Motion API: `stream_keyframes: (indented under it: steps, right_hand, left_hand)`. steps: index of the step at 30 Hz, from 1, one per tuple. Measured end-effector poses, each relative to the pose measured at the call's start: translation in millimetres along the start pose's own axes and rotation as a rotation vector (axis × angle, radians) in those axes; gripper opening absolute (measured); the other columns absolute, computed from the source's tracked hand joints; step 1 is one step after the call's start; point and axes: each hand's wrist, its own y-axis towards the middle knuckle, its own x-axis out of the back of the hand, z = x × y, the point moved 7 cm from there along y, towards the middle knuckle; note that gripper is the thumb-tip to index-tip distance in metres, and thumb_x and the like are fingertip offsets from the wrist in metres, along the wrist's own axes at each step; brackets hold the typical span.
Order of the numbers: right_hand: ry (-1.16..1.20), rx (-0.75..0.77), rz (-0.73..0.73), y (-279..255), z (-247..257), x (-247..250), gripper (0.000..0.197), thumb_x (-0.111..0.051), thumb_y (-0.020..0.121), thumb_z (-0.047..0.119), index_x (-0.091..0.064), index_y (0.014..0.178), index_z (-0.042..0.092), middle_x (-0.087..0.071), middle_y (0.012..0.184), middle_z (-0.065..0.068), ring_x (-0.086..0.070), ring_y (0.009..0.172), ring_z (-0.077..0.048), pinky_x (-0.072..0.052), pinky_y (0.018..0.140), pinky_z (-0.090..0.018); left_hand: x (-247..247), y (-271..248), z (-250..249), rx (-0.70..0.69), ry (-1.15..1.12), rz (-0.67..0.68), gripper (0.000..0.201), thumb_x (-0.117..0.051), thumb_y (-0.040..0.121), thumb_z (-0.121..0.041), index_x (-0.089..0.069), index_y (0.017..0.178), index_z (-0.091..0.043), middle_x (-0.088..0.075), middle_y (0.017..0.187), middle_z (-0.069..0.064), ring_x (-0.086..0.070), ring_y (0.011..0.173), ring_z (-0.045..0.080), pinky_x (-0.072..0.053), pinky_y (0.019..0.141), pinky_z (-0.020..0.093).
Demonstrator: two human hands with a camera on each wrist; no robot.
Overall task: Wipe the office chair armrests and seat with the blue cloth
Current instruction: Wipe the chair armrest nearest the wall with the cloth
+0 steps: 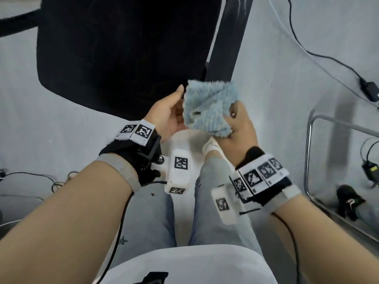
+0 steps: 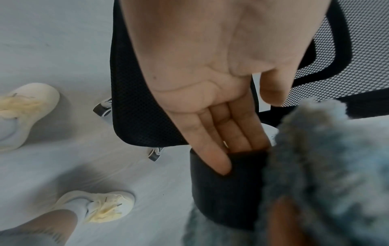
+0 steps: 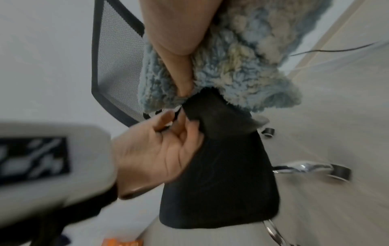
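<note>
Blue cloth (image 1: pixel 211 108) held between both hands, right hand (image 1: pixel 241 130) gripping, left hand (image 1: pixel 168 115) flat

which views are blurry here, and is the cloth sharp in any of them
Head view: mostly sharp, blue cloth pile clear, edges bowed by the wide lens. Left wrist view: left hand sharp, cloth smeared. Right wrist view: motion blur across floor and left hand; cloth fairly crisp.

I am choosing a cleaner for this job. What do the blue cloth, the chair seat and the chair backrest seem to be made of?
The blue cloth looks like fluffy microfibre or terry: deep, loopy pile, matte. The chair seat seems woven fabric over padding: fine knit texture, dull black. The backrest appears to be open mesh in a black frame; light shows through its holes. Exact fibres cannot be told.
</note>
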Motion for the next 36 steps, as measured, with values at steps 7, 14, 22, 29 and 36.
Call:
stream_keyframes:
  steps: [7,14,22,29,36]
  right_hand:
    - [0.03,-0.012,-0.136,50.6,33.6,38.2,0.024,-0.067,0.081,0.029,-0.046,0.069,0.034,-0.052,0.118,-0.012,-0.053,0.097,-0.022,-0.048,0.078,-0.035]
    - [0.141,-0.074,-0.092,16.8,25.4,18.8,0.029,-0.069,0.078,0.019,-0.047,0.075,0.038,-0.054,0.119,-0.013,-0.056,0.104,-0.028,-0.051,0.083,-0.047]
    - [0.203,-0.121,-0.085,54.7,33.6,38.7,0.038,-0.071,0.077,0.022,-0.04,0.065,0.04,-0.058,0.121,-0.016,-0.056,0.109,-0.028,-0.048,0.09,-0.039]
    - [0.377,-0.122,-0.094,58.0,30.8,40.1,0.032,-0.069,0.079,0.016,-0.053,0.084,0.042,-0.059,0.123,-0.014,-0.056,0.114,-0.027,-0.047,0.098,-0.045]
    - [0.329,-0.159,-0.062,50.8,24.4,46.6,0.031,-0.069,0.079,0.021,-0.049,0.069,0.043,-0.063,0.116,-0.012,-0.06,0.105,-0.029,-0.05,0.09,-0.047]
  left_hand:
    - [-1.9,-0.7,-5.8,0.011,0.184,-0.009,0.061,-0.025,0.096,-0.048,-0.067,0.083,-0.007,-0.066,0.082,0.009,-0.065,0.079,0.017,-0.057,0.065,0.024]
    - [-4.3,2.0,-6.3,0.04,0.168,0.03,0.069,-0.02,0.094,-0.055,-0.062,0.105,-0.003,-0.066,0.1,0.012,-0.065,0.089,0.019,-0.056,0.064,0.025]
    - [-10.0,12.3,-19.2,0.007,0.459,-0.024,0.066,-0.018,0.093,-0.057,-0.057,0.066,-0.012,-0.058,0.063,0.004,-0.056,0.064,0.016,-0.051,0.066,0.03]
    - [-24.2,17.8,-46.8,-0.062,0.633,-0.078,0.049,-0.034,0.095,-0.045,-0.058,0.067,-0.013,-0.06,0.061,0.003,-0.061,0.05,0.008,-0.052,0.063,0.027]
    - [-48.9,25.7,-84.1,-0.236,0.715,-0.079,0.018,-0.049,0.091,-0.01,-0.055,0.096,-0.026,-0.056,0.08,-0.006,-0.053,0.069,0.008,-0.05,0.055,0.018]
